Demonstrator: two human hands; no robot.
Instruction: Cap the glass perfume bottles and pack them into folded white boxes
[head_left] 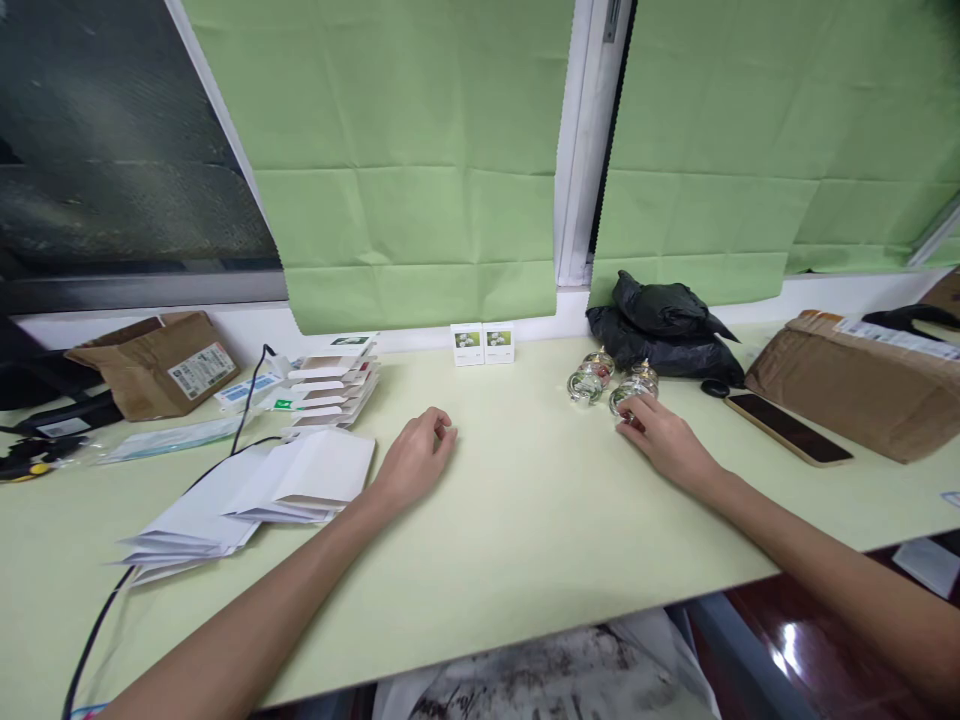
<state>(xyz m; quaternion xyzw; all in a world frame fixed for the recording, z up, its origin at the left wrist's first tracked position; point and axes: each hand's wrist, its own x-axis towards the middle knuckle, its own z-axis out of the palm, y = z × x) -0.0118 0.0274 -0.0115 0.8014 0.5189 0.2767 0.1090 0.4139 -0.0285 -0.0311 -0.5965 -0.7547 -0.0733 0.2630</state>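
Note:
My right hand [661, 432] is at the right of the table, its fingers bent round the near side of a shiny silver-and-gold ornament [643, 376]. Part of that ornament is hidden behind the fingers. Another group of shiny ornaments [591, 374] lies just left of it. My left hand [416, 455] rests on the pale table [525, 520], fingers curled in, and nothing shows in them. Close to its left lie folded white cards or envelopes [322, 470]. Two small white boxes [482, 344] with green pictures stand side by side at the back.
A stack of flat white boxes [334, 385] and an open brown carton [161, 365] are at the left. A black cable [96, 630] runs along that side. Black plastic bags [664, 330], a phone [787, 428], a round black cap [715, 388] and a brown parcel [855, 385] lie at the right.

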